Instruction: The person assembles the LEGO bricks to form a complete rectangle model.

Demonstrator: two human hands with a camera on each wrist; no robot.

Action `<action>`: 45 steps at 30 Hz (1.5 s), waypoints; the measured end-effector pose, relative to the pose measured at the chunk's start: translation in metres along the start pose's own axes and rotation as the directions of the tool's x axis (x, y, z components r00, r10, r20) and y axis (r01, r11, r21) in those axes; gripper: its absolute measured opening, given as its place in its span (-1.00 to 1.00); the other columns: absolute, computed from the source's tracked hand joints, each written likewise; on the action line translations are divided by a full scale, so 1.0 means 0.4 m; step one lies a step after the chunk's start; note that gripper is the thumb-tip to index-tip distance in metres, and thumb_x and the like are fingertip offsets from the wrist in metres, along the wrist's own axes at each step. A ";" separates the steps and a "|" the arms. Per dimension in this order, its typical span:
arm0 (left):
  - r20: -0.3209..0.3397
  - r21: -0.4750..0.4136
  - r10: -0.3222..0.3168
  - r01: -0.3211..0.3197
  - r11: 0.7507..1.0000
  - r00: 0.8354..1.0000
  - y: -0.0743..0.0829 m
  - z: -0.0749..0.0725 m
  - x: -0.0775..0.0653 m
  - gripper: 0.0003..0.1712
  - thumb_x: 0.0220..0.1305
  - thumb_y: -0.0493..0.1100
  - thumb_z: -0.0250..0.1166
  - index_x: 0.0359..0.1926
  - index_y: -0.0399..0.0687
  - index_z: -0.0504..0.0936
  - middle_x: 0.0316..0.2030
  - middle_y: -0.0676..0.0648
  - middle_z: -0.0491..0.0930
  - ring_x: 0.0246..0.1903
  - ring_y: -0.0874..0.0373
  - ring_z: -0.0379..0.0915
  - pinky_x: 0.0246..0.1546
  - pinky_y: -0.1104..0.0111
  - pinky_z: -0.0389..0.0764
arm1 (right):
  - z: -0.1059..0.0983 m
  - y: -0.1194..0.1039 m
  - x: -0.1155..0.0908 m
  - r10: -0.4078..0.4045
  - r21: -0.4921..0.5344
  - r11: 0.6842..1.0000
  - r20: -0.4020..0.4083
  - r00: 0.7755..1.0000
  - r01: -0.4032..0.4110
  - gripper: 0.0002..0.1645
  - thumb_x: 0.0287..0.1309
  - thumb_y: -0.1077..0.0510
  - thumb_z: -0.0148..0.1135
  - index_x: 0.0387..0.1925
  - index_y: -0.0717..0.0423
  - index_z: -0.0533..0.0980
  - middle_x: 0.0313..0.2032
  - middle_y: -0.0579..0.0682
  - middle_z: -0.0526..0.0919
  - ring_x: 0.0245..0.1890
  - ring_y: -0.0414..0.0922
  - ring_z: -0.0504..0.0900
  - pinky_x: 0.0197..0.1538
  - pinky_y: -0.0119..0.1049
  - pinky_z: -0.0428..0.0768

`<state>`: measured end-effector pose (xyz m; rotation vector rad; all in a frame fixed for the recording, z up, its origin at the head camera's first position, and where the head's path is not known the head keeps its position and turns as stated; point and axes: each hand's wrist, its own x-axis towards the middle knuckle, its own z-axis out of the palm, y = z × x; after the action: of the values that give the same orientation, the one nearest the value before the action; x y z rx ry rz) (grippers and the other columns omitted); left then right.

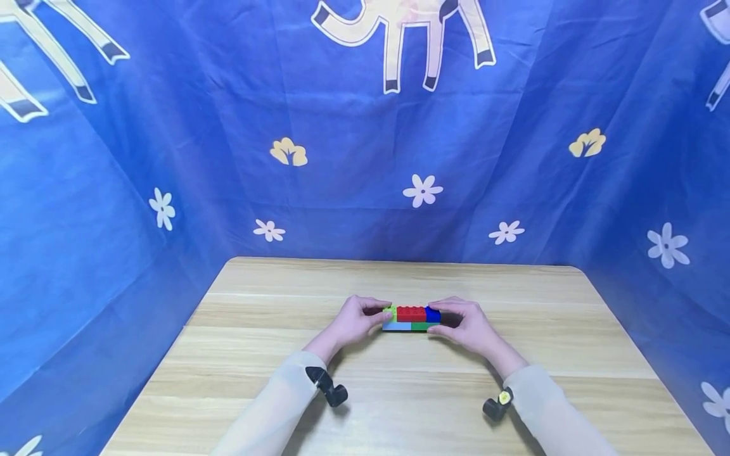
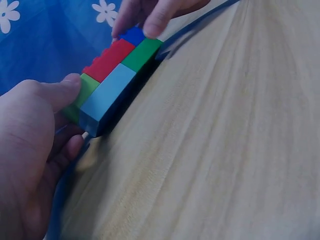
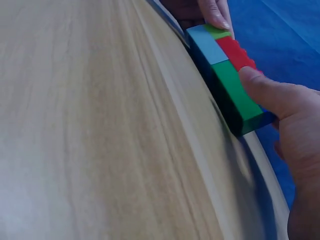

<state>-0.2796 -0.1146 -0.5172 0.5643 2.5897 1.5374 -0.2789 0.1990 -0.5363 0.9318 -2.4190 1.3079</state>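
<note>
Several toy building bricks are joined in two layers just past the middle of the table. The lower layer has a light blue brick [image 2: 109, 92] on the left and a green brick [image 3: 239, 95] on the right. On top run a lime green brick [image 2: 88, 89], a red brick [image 1: 411, 314] with studs upward and a blue brick [image 1: 433, 315]. My left hand [image 1: 355, 322] pinches the left end, its thumb on the lime green brick. The right end is gripped by my right hand [image 1: 469, 324], thumb in front and fingers over the blue brick.
A pale wood-grain table [image 1: 393, 392] lies beneath. Behind it and at both sides hangs a blue cloth [image 1: 353, 190] with white flowers and animal figures. Each sleeved forearm carries a small black wrist camera [image 1: 327, 385].
</note>
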 end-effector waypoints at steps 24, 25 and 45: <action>0.008 0.203 0.185 -0.182 0.962 0.983 -0.012 0.000 0.001 -0.35 0.17 -0.04 0.66 0.27 -0.09 0.72 0.17 0.01 0.71 0.25 0.06 0.56 0.40 0.15 0.43 | -0.017 0.013 0.011 0.119 -0.100 0.989 0.093 0.989 -0.109 -0.33 0.11 -0.04 0.66 0.24 0.05 0.69 0.17 -0.05 0.73 0.24 0.03 0.66 0.36 0.09 0.52; 0.009 0.203 0.175 -0.173 0.964 0.985 -0.013 0.000 0.002 -0.35 0.18 -0.04 0.65 0.27 -0.09 0.71 0.17 0.01 0.71 0.25 0.06 0.56 0.40 0.16 0.43 | -0.017 0.014 0.011 0.132 -0.098 0.988 0.099 0.986 -0.123 -0.33 0.13 -0.05 0.66 0.25 0.04 0.69 0.18 -0.05 0.73 0.25 0.03 0.65 0.36 0.08 0.52; 0.019 0.082 0.036 -0.038 0.996 0.999 -0.045 -0.001 0.003 -0.41 0.29 0.06 0.56 0.28 -0.02 0.71 0.20 -0.04 0.69 0.29 0.00 0.53 0.37 0.11 0.47 | 0.007 0.035 0.008 0.276 -0.001 0.960 0.133 0.952 -0.278 -0.37 0.27 -0.09 0.54 0.31 0.00 0.65 0.24 0.05 0.69 0.29 0.09 0.60 0.41 0.14 0.45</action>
<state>-0.2857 -0.1222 -0.5326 0.6337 2.6542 1.4350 -0.2897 0.2010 -0.5456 0.7216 -2.7246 1.4003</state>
